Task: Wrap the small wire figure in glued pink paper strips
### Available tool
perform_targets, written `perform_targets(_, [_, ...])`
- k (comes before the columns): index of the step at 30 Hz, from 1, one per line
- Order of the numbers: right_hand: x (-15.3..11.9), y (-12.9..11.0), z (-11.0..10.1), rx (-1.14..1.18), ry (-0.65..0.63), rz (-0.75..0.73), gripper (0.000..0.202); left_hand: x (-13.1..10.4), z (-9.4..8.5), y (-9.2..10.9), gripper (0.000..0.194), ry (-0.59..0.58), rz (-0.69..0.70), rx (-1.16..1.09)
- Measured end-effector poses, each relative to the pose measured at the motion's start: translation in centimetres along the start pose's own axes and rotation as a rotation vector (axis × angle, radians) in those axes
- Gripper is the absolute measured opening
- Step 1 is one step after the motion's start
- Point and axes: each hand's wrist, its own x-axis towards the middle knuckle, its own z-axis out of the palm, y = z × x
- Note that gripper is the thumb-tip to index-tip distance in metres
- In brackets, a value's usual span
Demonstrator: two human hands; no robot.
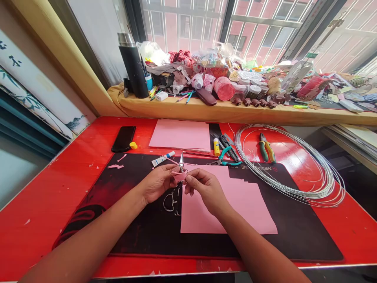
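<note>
My left hand (pixel 160 181) pinches a small curled piece of pink paper (pixel 179 176) between thumb and fingers. From the other side, my right hand (pixel 206 188) closes its thumb and forefinger on the same piece's right edge. A pointed metal blade (pixel 181 158) shows just beyond the fingertips. Below them, clear loops (pixel 169 202) like scissor handles lie on the black mat (pixel 132 220); my hands hide what lies between. A large pink sheet (pixel 229 208) with a stepped cut edge lies under my right hand. Behind the hands is a white glue tube (pixel 163 158).
Teal-handled pliers (pixel 225 157), a yellow glue stick (pixel 216 147) and cutters lie beyond the sheet. A wire coil (pixel 330 177) and green-yellow pliers (pixel 267 148) sit right. A pink paper stack (pixel 181 133) and phone (pixel 123 138) are at the back. Craft supplies crowd the windowsill (pixel 176 108).
</note>
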Motion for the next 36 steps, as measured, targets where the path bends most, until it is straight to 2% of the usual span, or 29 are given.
perform_targets(4, [-0.2,-0.2,0.2,0.005,-0.021,0.005,0.032,0.1,-0.2,-0.4,0.032,-0.034,0.037,0.018])
perform_targets(9, [-0.2,-0.5,-0.2,0.035,0.051,-0.009,0.031,-0.2,-0.9,-0.3,0.025,0.062,0.155,-0.082])
perform_targets(12, [-0.2,-0.4,-0.3,0.031,0.098,-0.02,0.029,-0.5,-1.1,-0.1,0.023,0.054,0.186,-0.128])
perform_targets(15, [-0.3,-0.4,-0.2,-0.053,0.146,-0.067,0.03,-0.7,-1.0,-0.1,0.022,0.05,0.178,-0.135])
perform_targets(20, [-0.9,-0.5,0.0,-0.306,0.221,-0.225,0.025,-0.7,-1.0,-0.4,0.022,0.049,0.132,-0.085])
perform_targets(27, [-1.1,-0.1,0.0,-0.675,0.15,-0.485,0.017,-0.9,-0.9,-0.3,0.025,-0.009,0.08,-0.034])
perform_targets(32, [-1.2,-0.2,-0.3,-0.761,0.149,-0.578,0.016,-1.0,-0.8,-0.5,0.022,-0.003,0.042,-0.077])
perform_targets(36, [-1.0,0.1,-0.5,-0.875,0.037,-0.626,0.018,-0.9,-0.7,-0.6,0.018,0.012,0.036,-0.133])
